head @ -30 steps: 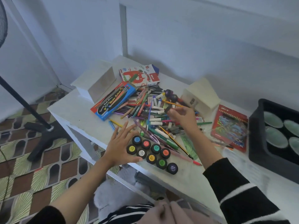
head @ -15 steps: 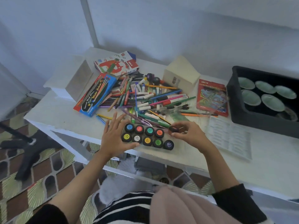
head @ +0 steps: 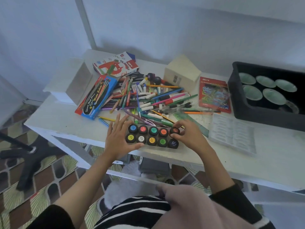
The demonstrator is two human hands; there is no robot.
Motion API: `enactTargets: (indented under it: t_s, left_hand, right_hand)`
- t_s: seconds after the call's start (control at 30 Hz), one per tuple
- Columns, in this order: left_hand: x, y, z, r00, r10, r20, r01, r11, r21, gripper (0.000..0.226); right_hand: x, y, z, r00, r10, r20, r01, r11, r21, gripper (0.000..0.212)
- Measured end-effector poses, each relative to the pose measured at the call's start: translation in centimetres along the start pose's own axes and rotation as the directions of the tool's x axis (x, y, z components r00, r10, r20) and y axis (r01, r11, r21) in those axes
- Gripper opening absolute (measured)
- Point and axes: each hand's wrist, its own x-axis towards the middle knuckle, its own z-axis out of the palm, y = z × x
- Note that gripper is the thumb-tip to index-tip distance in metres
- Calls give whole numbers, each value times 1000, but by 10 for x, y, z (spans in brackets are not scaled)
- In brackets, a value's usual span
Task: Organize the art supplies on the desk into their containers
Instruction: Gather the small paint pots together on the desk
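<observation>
So half a second back the right hand had the paint jar off past the right end of the paint set, and the back row was only four jars. Now that jar sits at the right end of the back row, so it's five and five.

The set is at the front edge of a white desk, with a pale wall behind and patterned floor below. Right behind the set there's a messy pile of pens and markers. A blue marker box lies behind it to the left. A clear plastic tray lies to the set's right, and a black bin of pale bowls sits farther right.

Right hand's fingertips are curled around that jar's lid, pinching it. The left hand lies flat with fingers spread, touching the set's left end, thumb along the front.
</observation>
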Motion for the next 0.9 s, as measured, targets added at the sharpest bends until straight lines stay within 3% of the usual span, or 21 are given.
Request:
enactTargets:
  t_s: [0.17,0.4,0.57,0.67,0.9]
  left_hand:
    - [0,-1,0,1000,1,4,-1,1000,7,94]
    - [0,-1,1,1000,2,-1,-2,1000,4,92]
    - [0,-1,1,1000,-3,2,3,1000,-28,88]
    - [0,-1,-3,1000,-3,3,3,995,-102,82]
    - [2,-2,-7,999,-32,22,36,975,-221,82]
  right_hand:
    - [2,-2,1,999,32,6,-32,998,-53,33]
    - [8,-4,-2,998,64,10,-63,997,-48,20]
    - [15,-6,-7,994,100,51,-91,984,-152,23]
    - [23,-11,-15,999,38,15,-33,964,-263,22]
    - [90,-29,-38,995,-94,32,99,973,-209,14]
